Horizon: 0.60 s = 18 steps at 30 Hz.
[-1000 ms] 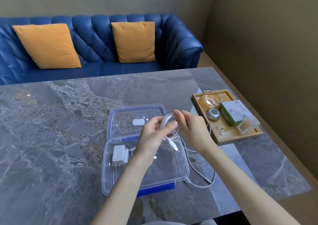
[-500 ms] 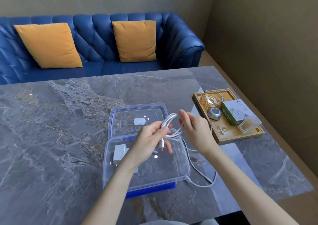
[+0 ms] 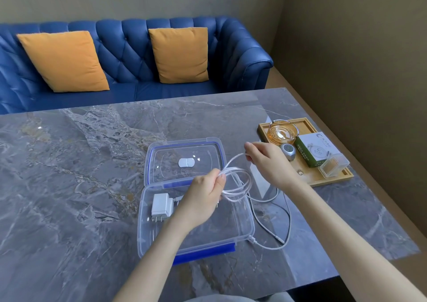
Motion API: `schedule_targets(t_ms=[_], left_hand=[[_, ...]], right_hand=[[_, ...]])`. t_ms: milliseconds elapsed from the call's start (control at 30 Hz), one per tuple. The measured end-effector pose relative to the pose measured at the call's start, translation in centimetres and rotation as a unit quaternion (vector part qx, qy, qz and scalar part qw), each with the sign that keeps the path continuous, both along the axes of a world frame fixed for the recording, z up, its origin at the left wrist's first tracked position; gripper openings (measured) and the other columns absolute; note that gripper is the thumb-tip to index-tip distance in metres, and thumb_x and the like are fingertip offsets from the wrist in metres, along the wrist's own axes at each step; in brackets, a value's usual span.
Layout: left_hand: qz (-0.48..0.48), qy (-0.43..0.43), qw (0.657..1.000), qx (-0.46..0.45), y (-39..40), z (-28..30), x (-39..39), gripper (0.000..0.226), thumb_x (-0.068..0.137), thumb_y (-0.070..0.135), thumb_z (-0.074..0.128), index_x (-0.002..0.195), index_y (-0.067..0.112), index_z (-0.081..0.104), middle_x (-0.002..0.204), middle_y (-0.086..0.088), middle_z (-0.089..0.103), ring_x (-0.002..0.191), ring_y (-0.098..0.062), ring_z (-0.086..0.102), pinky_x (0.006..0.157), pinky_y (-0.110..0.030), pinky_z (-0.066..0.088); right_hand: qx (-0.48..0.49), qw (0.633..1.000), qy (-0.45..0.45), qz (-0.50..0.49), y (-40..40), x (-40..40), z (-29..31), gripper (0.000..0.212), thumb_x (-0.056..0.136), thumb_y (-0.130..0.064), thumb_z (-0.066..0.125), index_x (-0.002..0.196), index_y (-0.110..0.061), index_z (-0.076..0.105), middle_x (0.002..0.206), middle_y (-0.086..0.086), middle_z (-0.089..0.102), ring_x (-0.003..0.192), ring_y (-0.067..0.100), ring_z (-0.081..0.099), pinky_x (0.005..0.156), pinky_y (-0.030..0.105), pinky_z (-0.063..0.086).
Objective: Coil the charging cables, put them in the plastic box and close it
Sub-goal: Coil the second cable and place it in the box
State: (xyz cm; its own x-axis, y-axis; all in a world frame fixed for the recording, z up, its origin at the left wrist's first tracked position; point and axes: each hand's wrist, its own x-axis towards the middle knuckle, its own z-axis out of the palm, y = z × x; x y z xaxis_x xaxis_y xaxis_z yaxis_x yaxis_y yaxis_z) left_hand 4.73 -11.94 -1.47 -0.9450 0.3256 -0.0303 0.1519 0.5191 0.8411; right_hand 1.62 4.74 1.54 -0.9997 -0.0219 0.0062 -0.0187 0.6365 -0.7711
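Left hand pinches a few loops of white charging cable above the open plastic box; right hand grips the strand further along, drawn up to the right. Rest of the cable trails loose on the table beside the box. Charger plug sits inside. Lid lies flat behind. Judged: coiling partly done; finishing the coil, stowing and closing all remain
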Motion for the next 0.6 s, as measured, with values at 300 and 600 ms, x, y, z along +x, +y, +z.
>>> schedule_targets(t_ms=[300, 600], left_hand=[[0.041, -0.028, 0.999, -0.008, 0.7, 0.3, -0.7, 0.036, 0.098, 0.024, 0.031, 0.064, 0.018, 0.042, 0.057, -0.003, 0.048, 0.054, -0.018, 0.044, 0.056, -0.031, 0.033], [0.077, -0.101, 0.99, 0.056, 0.5, -0.7, -0.5, 0.032, 0.096, 0.022, 0.033, 0.08, 0.002, 0.05, 0.067, -0.018, 0.055, 0.066, -0.027, 0.052, 0.065, -0.043, 0.045]], right_hand=[[-0.234, 0.95, -0.153, 0.136, -1.9, 2.0, 1.3, 0.02, 0.095, -0.014, 0.044, 0.079, -0.01, 0.055, 0.06, -0.006, 0.048, 0.051, 0.01, 0.034, 0.044, 0.016, 0.027], [-0.057, 0.993, 0.08, 0.058, -1.8, 2.7, -1.5, 0.013, 0.084, -0.012, 0.065, 0.093, -0.016, 0.073, 0.064, -0.019, 0.051, 0.066, 0.001, 0.046, 0.063, 0.011, 0.035]])
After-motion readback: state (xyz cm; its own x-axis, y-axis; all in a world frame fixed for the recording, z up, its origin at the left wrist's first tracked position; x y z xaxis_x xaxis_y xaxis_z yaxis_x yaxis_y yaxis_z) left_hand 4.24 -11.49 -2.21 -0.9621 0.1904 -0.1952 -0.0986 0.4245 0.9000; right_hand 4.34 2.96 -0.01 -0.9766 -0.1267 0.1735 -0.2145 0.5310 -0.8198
